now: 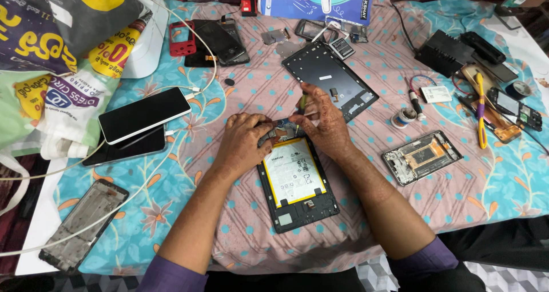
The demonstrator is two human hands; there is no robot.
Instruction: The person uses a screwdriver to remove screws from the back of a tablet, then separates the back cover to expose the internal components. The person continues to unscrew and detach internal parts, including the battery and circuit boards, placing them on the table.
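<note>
An opened tablet (294, 183) lies face down in front of me, its white battery and dark frame exposed. My left hand (243, 137) rests on the tablet's top left corner, fingers bent onto the circuit board. My right hand (321, 120) is closed on a small green-handled screwdriver (302, 103), its tip pointing down at the board at the tablet's top edge. Just behind my right hand lies the tablet's black back cover (329, 77).
Phones (143, 114) and a cable lie at the left beside printed bags (63, 46). A phone frame (84, 223) sits near the front left corner. At the right are an open phone (420, 156), a solder spool (406, 117), tools and a black box (449, 52).
</note>
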